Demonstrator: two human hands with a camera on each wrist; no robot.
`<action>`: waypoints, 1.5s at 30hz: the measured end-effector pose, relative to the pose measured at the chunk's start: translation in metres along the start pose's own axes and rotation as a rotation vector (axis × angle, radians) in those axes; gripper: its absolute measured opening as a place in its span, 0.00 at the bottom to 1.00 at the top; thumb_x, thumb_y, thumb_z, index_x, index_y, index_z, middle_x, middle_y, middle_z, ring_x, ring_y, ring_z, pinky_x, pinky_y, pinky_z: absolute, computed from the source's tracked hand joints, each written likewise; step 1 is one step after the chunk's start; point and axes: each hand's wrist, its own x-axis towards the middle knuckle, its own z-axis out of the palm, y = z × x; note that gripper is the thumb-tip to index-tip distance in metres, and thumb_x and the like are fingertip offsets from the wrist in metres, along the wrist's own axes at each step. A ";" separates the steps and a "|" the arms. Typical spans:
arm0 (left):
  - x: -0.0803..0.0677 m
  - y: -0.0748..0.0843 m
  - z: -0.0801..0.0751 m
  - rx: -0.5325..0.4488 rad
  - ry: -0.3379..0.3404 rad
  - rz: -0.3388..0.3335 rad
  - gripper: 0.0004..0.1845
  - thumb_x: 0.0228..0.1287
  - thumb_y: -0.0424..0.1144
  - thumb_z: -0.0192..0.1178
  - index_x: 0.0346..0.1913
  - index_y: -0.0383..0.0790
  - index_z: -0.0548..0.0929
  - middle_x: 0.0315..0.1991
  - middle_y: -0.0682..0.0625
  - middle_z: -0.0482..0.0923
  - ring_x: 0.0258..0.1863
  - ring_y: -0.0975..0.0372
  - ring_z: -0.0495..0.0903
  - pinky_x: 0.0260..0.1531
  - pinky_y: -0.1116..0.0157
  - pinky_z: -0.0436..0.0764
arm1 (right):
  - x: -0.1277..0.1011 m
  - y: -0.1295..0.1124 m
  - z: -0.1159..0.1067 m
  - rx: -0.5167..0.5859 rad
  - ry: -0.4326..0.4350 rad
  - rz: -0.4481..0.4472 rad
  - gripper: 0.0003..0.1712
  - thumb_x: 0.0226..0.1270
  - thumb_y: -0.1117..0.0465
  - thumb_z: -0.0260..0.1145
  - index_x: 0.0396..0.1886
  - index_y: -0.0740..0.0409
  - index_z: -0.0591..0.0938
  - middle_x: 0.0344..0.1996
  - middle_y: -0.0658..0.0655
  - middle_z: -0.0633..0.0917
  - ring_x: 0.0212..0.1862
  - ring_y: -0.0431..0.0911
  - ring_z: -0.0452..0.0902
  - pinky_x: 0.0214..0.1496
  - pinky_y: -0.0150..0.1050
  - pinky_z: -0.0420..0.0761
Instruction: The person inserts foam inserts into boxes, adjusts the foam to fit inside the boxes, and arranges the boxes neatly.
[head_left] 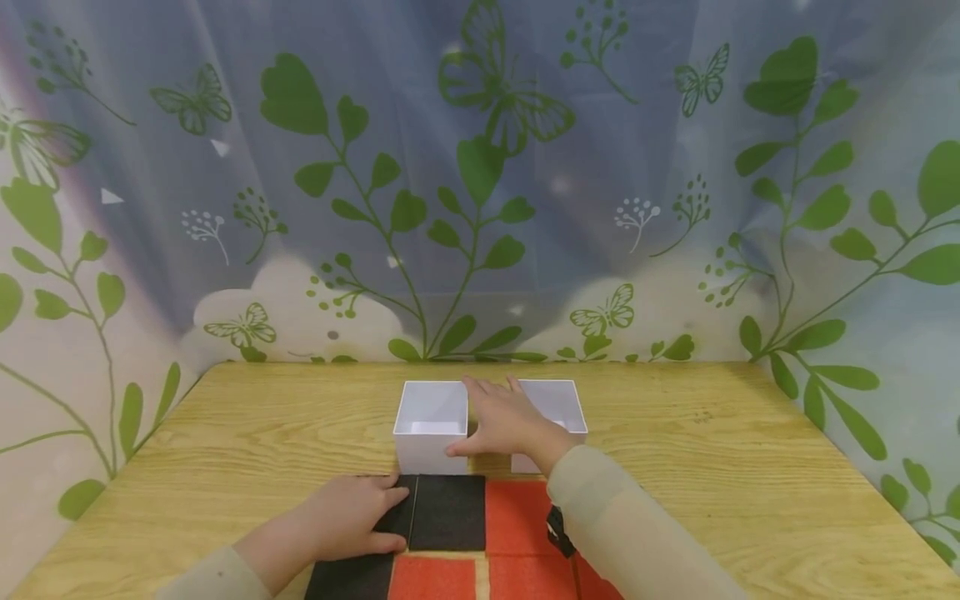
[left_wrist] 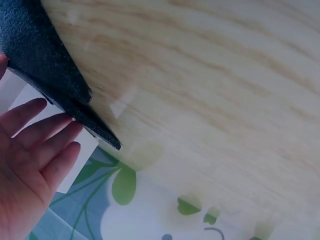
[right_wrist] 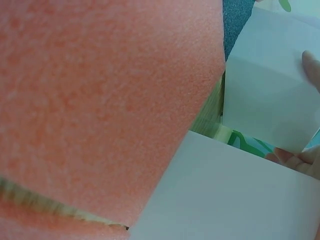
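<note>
The left hand [head_left: 352,517] lies flat with straight fingers on a black pad [head_left: 442,512], near the front edge of the table [head_left: 750,467]. Its fingertips press the pad's left part; it grips nothing. In the left wrist view the fingers [left_wrist: 45,145] are spread and relaxed beside the pad's dark edge [left_wrist: 55,80].

The right hand [head_left: 502,421] is open, with the fingers stretched forward between two white boxes. Its thumb touches the front corner of the left box [head_left: 431,425], and its palm covers part of the right box [head_left: 558,408]. I cannot tell if the fingers press on the right box.

The two boxes stand side by side, just behind the pads. A red pad [head_left: 517,517] lies touching the black one on its right, and more black and red pads lie in front. The wood to the left and right of the boxes is free up to the table edges.
</note>
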 end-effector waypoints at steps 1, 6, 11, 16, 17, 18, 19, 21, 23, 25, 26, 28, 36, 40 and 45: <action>-0.001 0.000 0.000 -0.001 0.008 0.011 0.33 0.57 0.62 0.57 0.55 0.38 0.80 0.53 0.42 0.77 0.47 0.55 0.80 0.45 0.56 0.79 | 0.000 0.000 0.000 0.000 0.000 0.000 0.63 0.47 0.27 0.63 0.73 0.57 0.52 0.69 0.57 0.61 0.68 0.51 0.58 0.69 0.57 0.42; -0.006 -0.002 0.000 -0.005 0.092 0.109 0.24 0.60 0.56 0.57 0.46 0.37 0.83 0.40 0.49 0.83 0.37 0.62 0.82 0.35 0.60 0.81 | -0.001 -0.001 0.001 0.001 -0.004 0.008 0.63 0.47 0.27 0.63 0.73 0.57 0.51 0.69 0.57 0.61 0.68 0.51 0.58 0.69 0.58 0.42; -0.009 -0.001 0.001 0.053 0.247 0.196 0.12 0.61 0.48 0.58 0.24 0.46 0.79 0.16 0.60 0.73 0.15 0.70 0.72 0.13 0.65 0.70 | -0.001 -0.001 0.001 -0.005 0.001 0.007 0.63 0.47 0.27 0.64 0.73 0.58 0.52 0.69 0.57 0.62 0.68 0.51 0.58 0.69 0.57 0.42; -0.013 0.005 0.002 0.185 0.424 0.168 0.13 0.55 0.39 0.61 0.16 0.49 0.72 0.09 0.60 0.63 0.09 0.71 0.62 0.06 0.67 0.60 | -0.001 -0.002 -0.002 -0.013 0.003 0.009 0.63 0.47 0.28 0.64 0.73 0.58 0.52 0.68 0.57 0.62 0.68 0.50 0.59 0.69 0.57 0.41; -0.013 0.006 0.002 0.199 0.443 0.146 0.13 0.54 0.38 0.61 0.16 0.49 0.72 0.09 0.60 0.63 0.08 0.70 0.61 0.06 0.67 0.60 | -0.001 -0.002 -0.002 -0.013 0.005 0.011 0.62 0.47 0.28 0.64 0.73 0.57 0.52 0.68 0.57 0.62 0.68 0.50 0.59 0.69 0.57 0.41; -0.013 0.007 0.001 0.217 0.460 0.121 0.13 0.51 0.37 0.62 0.16 0.48 0.71 0.09 0.59 0.63 0.08 0.70 0.62 0.05 0.67 0.59 | -0.001 -0.002 -0.003 -0.009 0.005 0.012 0.62 0.47 0.28 0.64 0.73 0.58 0.52 0.68 0.57 0.62 0.67 0.50 0.59 0.69 0.57 0.41; -0.014 0.007 0.001 0.230 0.473 0.096 0.13 0.49 0.36 0.62 0.16 0.48 0.70 0.09 0.59 0.63 0.08 0.69 0.62 0.05 0.66 0.59 | -0.002 -0.002 -0.003 -0.004 0.006 0.012 0.62 0.47 0.28 0.64 0.73 0.58 0.52 0.68 0.57 0.62 0.67 0.50 0.59 0.69 0.57 0.40; -0.015 0.008 0.000 0.253 0.498 0.057 0.12 0.45 0.35 0.63 0.16 0.47 0.70 0.09 0.59 0.63 0.08 0.67 0.63 0.05 0.65 0.60 | -0.002 -0.002 -0.003 0.004 0.003 0.012 0.62 0.48 0.28 0.64 0.73 0.58 0.52 0.69 0.57 0.62 0.67 0.50 0.59 0.69 0.57 0.40; -0.017 0.008 -0.002 0.265 0.519 0.025 0.11 0.43 0.34 0.64 0.18 0.46 0.71 0.10 0.58 0.64 0.08 0.66 0.64 0.05 0.65 0.60 | -0.002 -0.002 -0.002 0.011 0.003 0.006 0.62 0.48 0.28 0.64 0.73 0.59 0.52 0.69 0.57 0.62 0.67 0.50 0.60 0.69 0.57 0.40; -0.019 0.007 -0.002 0.285 0.554 0.013 0.11 0.42 0.33 0.65 0.19 0.45 0.72 0.11 0.58 0.66 0.08 0.66 0.65 0.05 0.65 0.60 | -0.002 -0.002 -0.001 0.011 0.002 0.001 0.62 0.48 0.28 0.64 0.73 0.59 0.52 0.68 0.57 0.62 0.67 0.49 0.60 0.69 0.57 0.40; -0.019 0.007 -0.003 0.295 0.571 0.011 0.11 0.42 0.33 0.66 0.20 0.45 0.73 0.12 0.58 0.68 0.08 0.65 0.65 0.05 0.65 0.60 | -0.002 -0.002 -0.001 0.011 0.002 0.000 0.62 0.48 0.28 0.64 0.73 0.59 0.52 0.68 0.57 0.63 0.67 0.49 0.61 0.69 0.57 0.40; -0.021 0.006 -0.004 0.306 0.594 0.007 0.10 0.43 0.32 0.66 0.21 0.45 0.74 0.14 0.57 0.70 0.09 0.64 0.67 0.05 0.65 0.61 | -0.002 -0.002 -0.001 0.009 0.009 -0.003 0.62 0.48 0.28 0.64 0.73 0.59 0.52 0.68 0.57 0.63 0.66 0.49 0.62 0.69 0.58 0.40; -0.029 0.004 -0.010 0.315 0.664 0.035 0.12 0.43 0.24 0.66 0.24 0.43 0.74 0.18 0.55 0.76 0.13 0.66 0.71 0.08 0.67 0.65 | -0.001 -0.001 -0.001 0.003 0.017 -0.008 0.62 0.47 0.28 0.64 0.73 0.59 0.53 0.67 0.57 0.65 0.66 0.50 0.63 0.69 0.58 0.41; -0.035 0.002 -0.014 0.313 0.688 0.064 0.13 0.44 0.23 0.64 0.24 0.42 0.73 0.17 0.57 0.72 0.12 0.68 0.67 0.09 0.68 0.65 | -0.002 -0.001 -0.001 0.007 0.017 -0.003 0.62 0.47 0.28 0.64 0.73 0.58 0.52 0.67 0.56 0.65 0.66 0.50 0.62 0.69 0.58 0.40; -0.043 0.000 -0.017 0.311 0.766 0.092 0.11 0.45 0.23 0.60 0.23 0.42 0.72 0.15 0.58 0.68 0.11 0.70 0.63 0.09 0.70 0.62 | -0.002 -0.001 -0.001 0.004 0.012 -0.003 0.63 0.47 0.28 0.64 0.73 0.59 0.52 0.67 0.56 0.64 0.66 0.50 0.62 0.69 0.58 0.40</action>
